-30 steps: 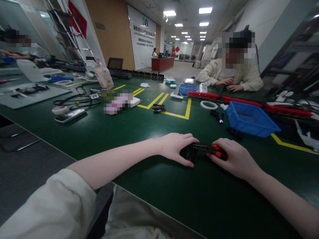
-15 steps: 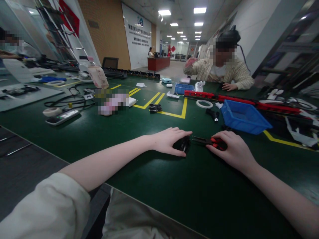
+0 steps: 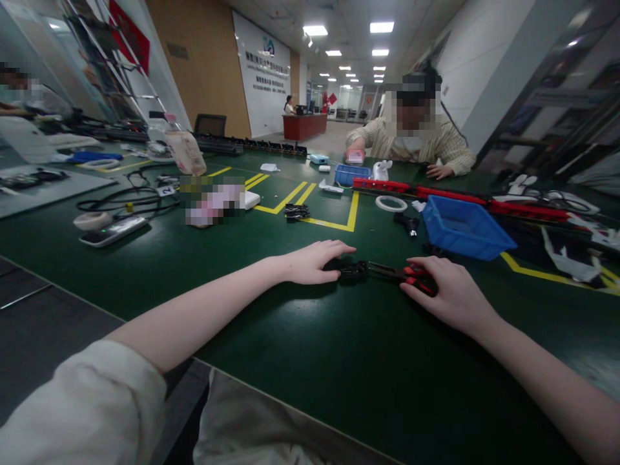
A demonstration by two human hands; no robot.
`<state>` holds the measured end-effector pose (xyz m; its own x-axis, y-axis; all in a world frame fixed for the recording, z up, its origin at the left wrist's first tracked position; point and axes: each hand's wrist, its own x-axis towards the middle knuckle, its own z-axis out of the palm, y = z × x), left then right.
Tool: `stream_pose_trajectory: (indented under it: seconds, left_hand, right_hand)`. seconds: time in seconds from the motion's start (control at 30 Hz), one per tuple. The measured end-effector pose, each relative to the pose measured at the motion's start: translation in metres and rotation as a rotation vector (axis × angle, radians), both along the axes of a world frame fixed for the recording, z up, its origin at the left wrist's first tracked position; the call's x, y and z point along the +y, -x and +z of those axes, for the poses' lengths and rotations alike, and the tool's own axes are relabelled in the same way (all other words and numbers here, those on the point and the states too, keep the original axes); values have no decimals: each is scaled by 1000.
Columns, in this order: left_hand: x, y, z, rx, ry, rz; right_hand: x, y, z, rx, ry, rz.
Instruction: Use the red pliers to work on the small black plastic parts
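Ceiling panels glow white above a dim, glossy tabletop.

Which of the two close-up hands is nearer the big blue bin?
Right. The right hand is just in front of the big blue bin; the left hand is farther away, off to the bin's left.

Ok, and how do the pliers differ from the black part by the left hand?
The pliers have red handles; the black part shows no red. The pliers are gripped in the right hand, while the black part is at the left hand, thumb beside it. The pliers taper to slender tips; the black part looks chunkier. Both show black.
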<state>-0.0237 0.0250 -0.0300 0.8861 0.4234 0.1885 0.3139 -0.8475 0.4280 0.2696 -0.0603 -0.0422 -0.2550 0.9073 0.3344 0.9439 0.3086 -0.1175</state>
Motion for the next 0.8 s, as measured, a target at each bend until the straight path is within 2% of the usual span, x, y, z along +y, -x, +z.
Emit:
stream_pose_trajectory:
  seconds: [0.27,0.53,0.8]
  left_hand:
    - [8,3,-1,-35,-14,29]
    - [9,2,-3,-210,-132,164]
    - [1,-6,-5,-220,-161,150]
  right_hand:
    - [-3,-16,-2,-12,92,-52]
    - [-3,-11,0,5,68,-49]
    - [-1,-7,3,65,94,-108]
